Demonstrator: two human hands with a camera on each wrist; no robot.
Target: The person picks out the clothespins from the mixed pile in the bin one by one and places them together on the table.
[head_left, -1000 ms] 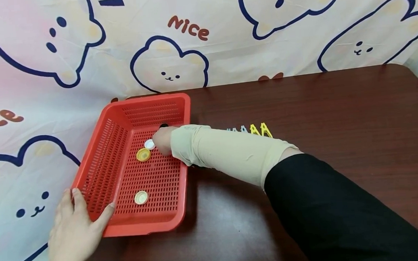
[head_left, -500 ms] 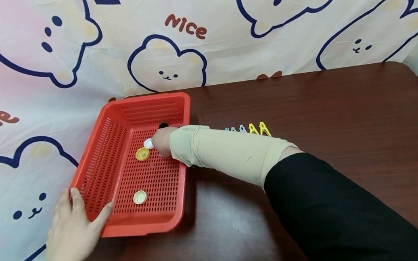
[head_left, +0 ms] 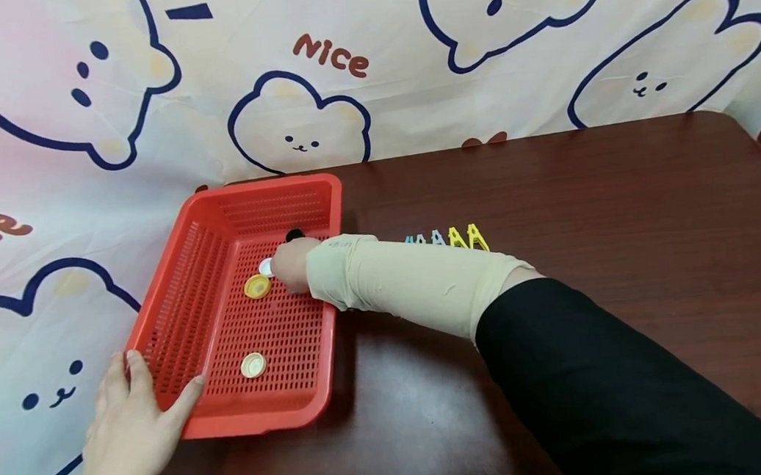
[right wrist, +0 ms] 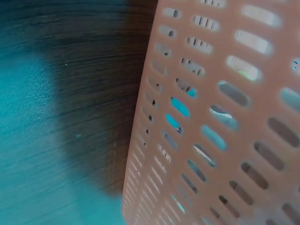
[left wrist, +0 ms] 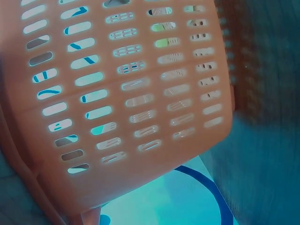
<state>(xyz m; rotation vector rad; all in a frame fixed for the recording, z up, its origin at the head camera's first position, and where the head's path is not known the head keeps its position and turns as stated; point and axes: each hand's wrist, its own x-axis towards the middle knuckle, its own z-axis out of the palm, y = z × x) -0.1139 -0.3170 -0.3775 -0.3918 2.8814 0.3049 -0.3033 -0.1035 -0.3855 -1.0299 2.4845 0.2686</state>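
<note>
A red plastic basket (head_left: 261,419) with slotted walls stands on the left part of the table. My left hand (head_left: 125,432) rests at its near left corner, fingers at the left rim and thumb over the front rim. My right hand (head_left: 290,266) reaches down inside the basket; its fingertips are hidden beneath it. Just left of it shows part of a white round cap (head_left: 265,268). Beside that cap lies a yellow round cap (head_left: 257,286), and nearer the front a cream round cap (head_left: 253,365). A small black thing (head_left: 295,234) shows behind the right hand. Both wrist views show mainly basket wall.
Behind my right sleeve (head_left: 416,279), a row of A-shaped clips, yellow clips (head_left: 476,238) and pale blue clips (head_left: 436,238), stands on the dark brown table (head_left: 584,216). A cartoon-printed cloth (head_left: 411,110) hangs along the back and left.
The head view has shifted slightly. My right hand has turned a little inside the basket, and more of the white cap is covered. My left hand stays at the corner.
</note>
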